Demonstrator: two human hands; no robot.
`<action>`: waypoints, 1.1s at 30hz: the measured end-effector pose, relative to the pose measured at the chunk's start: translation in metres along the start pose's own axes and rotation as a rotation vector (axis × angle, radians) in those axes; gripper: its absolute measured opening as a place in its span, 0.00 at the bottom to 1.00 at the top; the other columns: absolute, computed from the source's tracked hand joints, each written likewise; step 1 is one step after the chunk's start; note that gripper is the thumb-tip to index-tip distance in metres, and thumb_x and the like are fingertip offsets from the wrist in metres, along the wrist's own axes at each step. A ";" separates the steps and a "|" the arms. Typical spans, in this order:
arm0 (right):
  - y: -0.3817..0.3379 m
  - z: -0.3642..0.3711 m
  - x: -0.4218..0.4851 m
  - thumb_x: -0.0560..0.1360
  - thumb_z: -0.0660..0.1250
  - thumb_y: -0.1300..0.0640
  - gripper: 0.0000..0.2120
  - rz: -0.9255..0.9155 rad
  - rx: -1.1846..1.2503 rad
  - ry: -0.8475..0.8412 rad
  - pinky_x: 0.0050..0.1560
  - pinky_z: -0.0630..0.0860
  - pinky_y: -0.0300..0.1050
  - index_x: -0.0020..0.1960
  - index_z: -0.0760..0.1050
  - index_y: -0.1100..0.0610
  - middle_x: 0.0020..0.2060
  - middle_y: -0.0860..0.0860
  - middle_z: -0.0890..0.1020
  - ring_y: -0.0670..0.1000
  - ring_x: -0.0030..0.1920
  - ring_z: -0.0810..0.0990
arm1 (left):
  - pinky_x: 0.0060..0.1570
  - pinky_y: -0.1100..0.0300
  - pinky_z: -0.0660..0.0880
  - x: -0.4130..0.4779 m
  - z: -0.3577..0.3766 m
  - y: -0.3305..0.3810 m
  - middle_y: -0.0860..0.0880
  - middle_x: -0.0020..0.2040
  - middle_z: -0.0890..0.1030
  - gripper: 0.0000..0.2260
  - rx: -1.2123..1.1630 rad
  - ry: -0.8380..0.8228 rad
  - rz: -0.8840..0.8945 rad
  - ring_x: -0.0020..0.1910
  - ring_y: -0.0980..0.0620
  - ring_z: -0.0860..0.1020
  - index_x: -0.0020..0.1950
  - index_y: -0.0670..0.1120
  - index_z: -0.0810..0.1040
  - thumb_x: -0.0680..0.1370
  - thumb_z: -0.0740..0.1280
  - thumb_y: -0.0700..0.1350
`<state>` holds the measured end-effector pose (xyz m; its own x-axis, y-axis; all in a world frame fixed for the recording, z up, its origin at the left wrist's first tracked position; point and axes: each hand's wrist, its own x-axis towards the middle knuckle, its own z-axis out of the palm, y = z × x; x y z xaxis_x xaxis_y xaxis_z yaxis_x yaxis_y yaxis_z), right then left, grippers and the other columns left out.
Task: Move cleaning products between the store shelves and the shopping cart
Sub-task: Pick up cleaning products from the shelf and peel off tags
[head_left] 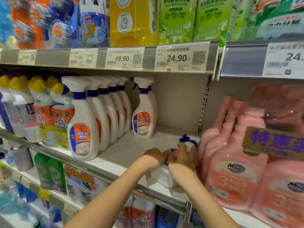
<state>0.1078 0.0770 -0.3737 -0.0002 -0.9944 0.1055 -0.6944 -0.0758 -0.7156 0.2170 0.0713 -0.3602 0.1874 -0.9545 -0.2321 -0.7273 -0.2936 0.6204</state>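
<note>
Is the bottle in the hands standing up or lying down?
Lying down. The spray bottle lies sideways on the shelf, nozzle toward the back.

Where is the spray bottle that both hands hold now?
Head view, lower right: the spray bottle lies tilted at the right end of the middle shelf, next to the pink bottles.

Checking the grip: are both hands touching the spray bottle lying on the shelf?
Touching. The head view shows the left hand and right hand both curled over the lying spray bottle, fingers pressed on its white body and label.
</note>
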 end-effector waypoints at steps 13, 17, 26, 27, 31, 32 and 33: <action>0.011 0.007 -0.009 0.67 0.75 0.57 0.37 -0.077 0.464 0.236 0.63 0.73 0.51 0.71 0.62 0.48 0.67 0.51 0.63 0.53 0.65 0.68 | 0.43 0.58 0.74 -0.013 -0.003 -0.023 0.45 0.50 0.81 0.30 -0.297 0.062 0.101 0.46 0.48 0.79 0.55 0.43 0.77 0.74 0.60 0.69; 0.011 0.013 0.002 0.68 0.75 0.59 0.37 0.014 0.633 0.193 0.61 0.76 0.57 0.71 0.61 0.50 0.63 0.54 0.72 0.57 0.63 0.74 | 0.43 0.62 0.77 -0.017 -0.003 -0.022 0.48 0.56 0.79 0.23 -0.416 0.163 0.192 0.51 0.52 0.80 0.61 0.48 0.74 0.75 0.65 0.64; 0.005 -0.005 0.015 0.72 0.69 0.73 0.37 -0.232 0.895 0.134 0.60 0.75 0.50 0.74 0.57 0.59 0.60 0.52 0.73 0.52 0.57 0.76 | 0.46 0.59 0.81 -0.035 -0.002 -0.021 0.51 0.55 0.81 0.19 -0.791 0.168 0.310 0.50 0.53 0.82 0.64 0.49 0.68 0.76 0.69 0.49; 0.006 -0.006 0.016 0.72 0.70 0.72 0.36 -0.264 0.865 0.118 0.57 0.77 0.46 0.74 0.59 0.57 0.59 0.50 0.74 0.50 0.56 0.77 | 0.47 0.60 0.81 -0.036 -0.005 -0.022 0.52 0.56 0.81 0.19 -0.773 0.144 0.326 0.52 0.54 0.82 0.65 0.52 0.67 0.77 0.68 0.50; 0.009 -0.009 0.016 0.70 0.74 0.68 0.34 -0.380 0.811 0.073 0.46 0.77 0.36 0.66 0.65 0.42 0.55 0.40 0.76 0.42 0.53 0.78 | 0.49 0.63 0.79 -0.041 -0.009 -0.021 0.55 0.60 0.78 0.22 -0.754 0.111 0.415 0.55 0.58 0.79 0.69 0.57 0.62 0.79 0.66 0.44; 0.010 -0.009 0.015 0.68 0.75 0.65 0.34 -0.394 0.803 0.078 0.48 0.78 0.39 0.64 0.65 0.39 0.56 0.41 0.76 0.44 0.54 0.78 | 0.50 0.62 0.79 -0.042 -0.009 -0.022 0.55 0.60 0.77 0.23 -0.749 0.115 0.428 0.56 0.57 0.78 0.69 0.57 0.60 0.79 0.66 0.43; 0.009 -0.010 0.013 0.67 0.74 0.61 0.35 -0.408 0.797 0.080 0.50 0.79 0.43 0.64 0.64 0.36 0.57 0.43 0.77 0.46 0.56 0.79 | 0.52 0.61 0.79 -0.042 -0.009 -0.022 0.55 0.60 0.77 0.24 -0.745 0.116 0.441 0.57 0.57 0.78 0.70 0.56 0.59 0.79 0.66 0.42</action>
<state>0.0940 0.0645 -0.3718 0.0661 -0.8734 0.4825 0.0544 -0.4797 -0.8757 0.2311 0.1176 -0.3571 0.0856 -0.9766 0.1974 -0.1358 0.1848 0.9733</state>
